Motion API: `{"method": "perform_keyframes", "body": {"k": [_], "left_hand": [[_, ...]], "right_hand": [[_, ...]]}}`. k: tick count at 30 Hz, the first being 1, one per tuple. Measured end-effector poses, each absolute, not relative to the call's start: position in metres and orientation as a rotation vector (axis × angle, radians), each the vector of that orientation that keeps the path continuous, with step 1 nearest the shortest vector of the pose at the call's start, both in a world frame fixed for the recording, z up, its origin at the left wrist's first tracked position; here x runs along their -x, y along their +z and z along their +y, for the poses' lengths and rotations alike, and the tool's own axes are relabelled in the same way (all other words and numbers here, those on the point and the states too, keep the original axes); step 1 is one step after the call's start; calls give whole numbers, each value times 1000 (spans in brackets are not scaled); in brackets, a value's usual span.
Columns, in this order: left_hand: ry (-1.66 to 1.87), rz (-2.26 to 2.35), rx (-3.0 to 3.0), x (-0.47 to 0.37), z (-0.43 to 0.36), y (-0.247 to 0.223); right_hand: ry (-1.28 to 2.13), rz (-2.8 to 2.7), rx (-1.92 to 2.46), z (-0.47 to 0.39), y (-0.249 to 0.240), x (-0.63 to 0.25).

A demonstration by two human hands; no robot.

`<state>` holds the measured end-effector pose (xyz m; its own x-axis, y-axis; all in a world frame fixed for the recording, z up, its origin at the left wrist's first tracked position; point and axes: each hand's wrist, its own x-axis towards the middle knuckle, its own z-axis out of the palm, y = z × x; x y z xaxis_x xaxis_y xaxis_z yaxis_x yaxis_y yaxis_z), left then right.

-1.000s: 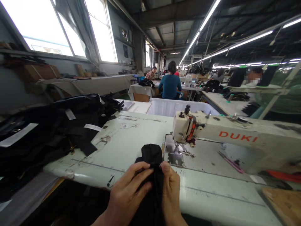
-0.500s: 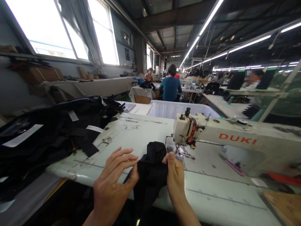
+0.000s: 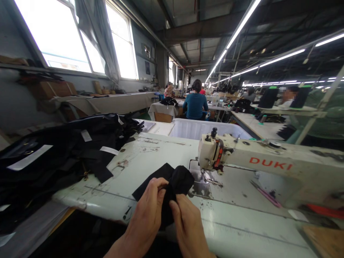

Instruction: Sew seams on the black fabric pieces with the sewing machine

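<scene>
A piece of black fabric (image 3: 182, 179) lies bunched on the pale green sewing table (image 3: 150, 150), left of the needle area of the sewing machine (image 3: 271, 157). My left hand (image 3: 150, 204) pinches the fabric near its middle, and one dark flap spreads out to the left behind the fingers. Close beside it, my right hand (image 3: 186, 222) is closed on the fabric's right side, thumb toward the left hand. The lower part of the fabric is partly hidden between the hands. Neither hand touches the machine.
Black garments with white labels (image 3: 88, 154) are heaped on the left. Pink-handled scissors (image 3: 266, 193) lie under the machine arm. Behind the table stands a white plastic bin (image 3: 206, 127). A person in a teal top (image 3: 195, 105) sits farther back, facing away.
My left hand has gone from spread fingers to a pinch on the fabric and moved right. My right hand has shifted lower and left. A fabric flap now extends left.
</scene>
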<state>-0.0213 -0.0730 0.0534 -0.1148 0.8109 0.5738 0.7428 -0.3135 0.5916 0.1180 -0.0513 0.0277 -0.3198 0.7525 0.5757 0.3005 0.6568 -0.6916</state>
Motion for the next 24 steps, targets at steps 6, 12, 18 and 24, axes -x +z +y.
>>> {"method": "perform_keyframes", "body": {"k": [6,12,18,24], "left_hand": [[1167,1532,-1868,36,-74,56],[1342,1515,-1901,27,-73,44],[1555,1580,-2063,22,-65,36],[1315,1518,-1976,22,-65,57]], "right_hand": [[674,-1797,814,-40,37,-136],[476,-1813,734,-45,36,-142],[357,-1695,901,-45,19,-140],[405,-1735,913,-46,19,-143]]}}
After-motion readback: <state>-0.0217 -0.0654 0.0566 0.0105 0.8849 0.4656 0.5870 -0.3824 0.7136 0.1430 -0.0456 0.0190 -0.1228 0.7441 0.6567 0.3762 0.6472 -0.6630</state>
